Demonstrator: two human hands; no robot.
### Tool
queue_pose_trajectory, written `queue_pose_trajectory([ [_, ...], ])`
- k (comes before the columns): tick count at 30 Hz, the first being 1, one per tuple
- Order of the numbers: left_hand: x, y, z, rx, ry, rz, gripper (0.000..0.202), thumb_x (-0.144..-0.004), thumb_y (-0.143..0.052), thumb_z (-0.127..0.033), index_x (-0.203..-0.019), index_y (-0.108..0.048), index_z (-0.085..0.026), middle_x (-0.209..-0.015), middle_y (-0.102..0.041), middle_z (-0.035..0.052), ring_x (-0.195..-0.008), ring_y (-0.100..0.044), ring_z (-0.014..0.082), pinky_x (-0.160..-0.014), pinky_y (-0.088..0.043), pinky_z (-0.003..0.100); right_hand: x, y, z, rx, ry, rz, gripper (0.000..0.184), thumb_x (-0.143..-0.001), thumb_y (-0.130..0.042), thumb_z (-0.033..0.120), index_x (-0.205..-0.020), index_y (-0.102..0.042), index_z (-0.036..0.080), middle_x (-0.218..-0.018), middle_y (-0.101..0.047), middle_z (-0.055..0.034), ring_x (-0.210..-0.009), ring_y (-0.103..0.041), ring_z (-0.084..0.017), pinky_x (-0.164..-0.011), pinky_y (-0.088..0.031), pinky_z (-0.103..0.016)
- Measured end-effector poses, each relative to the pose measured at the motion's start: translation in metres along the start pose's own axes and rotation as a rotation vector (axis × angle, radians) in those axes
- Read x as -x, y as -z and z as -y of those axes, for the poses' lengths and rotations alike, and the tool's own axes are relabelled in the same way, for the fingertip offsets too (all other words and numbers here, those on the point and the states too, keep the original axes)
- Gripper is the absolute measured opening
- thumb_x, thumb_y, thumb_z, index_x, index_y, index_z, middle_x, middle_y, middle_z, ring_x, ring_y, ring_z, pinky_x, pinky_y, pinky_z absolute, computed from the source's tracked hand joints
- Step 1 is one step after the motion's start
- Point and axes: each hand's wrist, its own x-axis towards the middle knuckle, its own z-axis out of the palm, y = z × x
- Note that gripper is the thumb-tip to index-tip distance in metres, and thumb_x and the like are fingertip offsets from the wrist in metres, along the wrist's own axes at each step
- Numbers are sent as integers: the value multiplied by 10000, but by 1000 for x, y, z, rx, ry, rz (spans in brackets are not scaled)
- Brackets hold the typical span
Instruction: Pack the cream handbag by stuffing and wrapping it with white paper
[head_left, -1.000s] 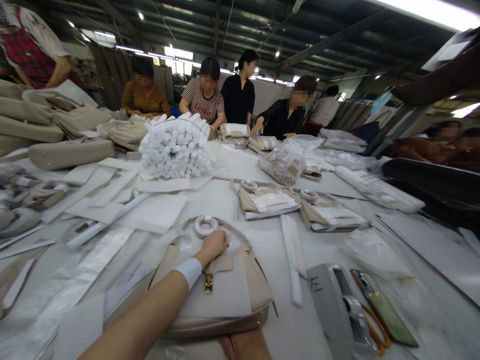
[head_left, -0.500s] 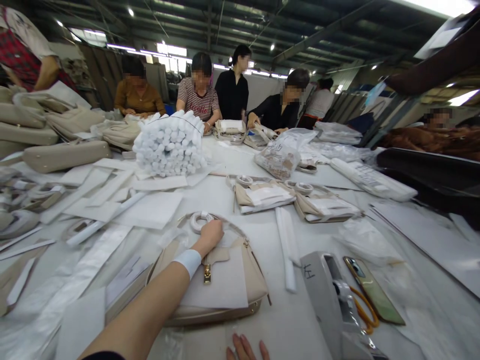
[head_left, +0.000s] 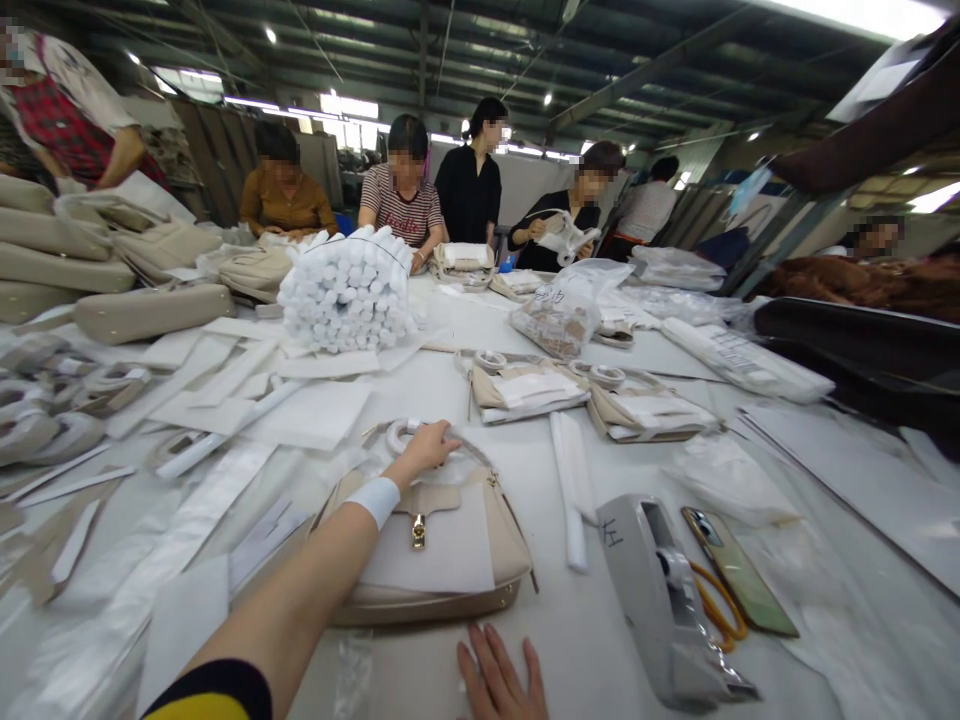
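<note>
A beige handbag (head_left: 457,590) lies on the table in front of me, with a white sheet (head_left: 457,550) across its front and a gold clasp (head_left: 418,532) on its flap tab. My left hand (head_left: 426,452) reaches over the bag, its fingers closed on the bag's handle (head_left: 476,455) at the top; the fingertips are partly hidden. Beside that hand sits a coiled strap (head_left: 397,435) with a white wrap. My right hand (head_left: 501,675) lies flat on the table below the bag, fingers spread, holding nothing.
A grey tape dispenser (head_left: 645,600), orange-handled scissors (head_left: 716,605) and a phone (head_left: 739,570) lie to the right. Two wrapped bags (head_left: 525,390) lie beyond. A bundle of white rolls (head_left: 345,295) stands at back left. Co-workers sit and stand across the table.
My left hand has shifted slightly up and right at the top of the bag. My right hand has come further into view. A co-worker across the table has raised a bag.
</note>
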Motion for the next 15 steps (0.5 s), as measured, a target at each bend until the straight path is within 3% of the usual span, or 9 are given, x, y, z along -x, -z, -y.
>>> queue_pose_trajectory([
  [4, 43, 44, 18, 93, -29, -40, 397, -881, -535, -441, -1160, -535, -159, -1190, -561, 90, -1038, -564, 237, -896, -482, 462, -10, 20, 0, -8, 38, 65, 611, -851, -518, 348, -1412, -337, 186, -1375, -473, -110, -1213, -476, -311, -1051, -287, -541],
  [7, 103, 73, 48, 156, -50, -71, 447, -886, -469, -507, -1202, -519, -194, -1241, -561, 98, -1108, -536, 224, -959, -452, 397, -14, 37, 2, -83, 37, 103, 637, -875, -489, 356, -1442, -259, 179, -1410, -427, -120, -1236, -453, -323, -991, -378, -548],
  [9, 149, 80, 73, 193, -52, -99, 500, -870, -442, -539, -1251, -482, -218, -1296, -531, 88, -1162, -506, 223, -988, -434, 362, -18, 52, -2, -169, 9, 34, 625, -905, -459, 321, -1456, -208, 162, -1375, -472, -130, -1220, -479, -295, -961, -436, -504],
  [12, 214, 66, 109, 344, 12, -204, 673, -768, -553, -595, -1322, -399, -246, -1387, -436, 80, -1176, -500, 264, -993, -434, 414, -28, 75, -20, -254, -163, -206, 562, -927, -458, 258, -1444, -244, 201, -1272, -562, -107, -1165, -530, -247, -959, -470, -433],
  [15, 259, 27, 129, 598, 158, -273, 856, -719, -605, -600, -1398, -245, -222, -1391, -401, 139, -1186, -503, 279, -987, -440, 417, -45, 85, -44, -285, -342, -336, 533, -906, -520, 365, -1394, -351, 232, -1301, -523, -117, -1194, -500, -287, -1000, -439, -483],
])
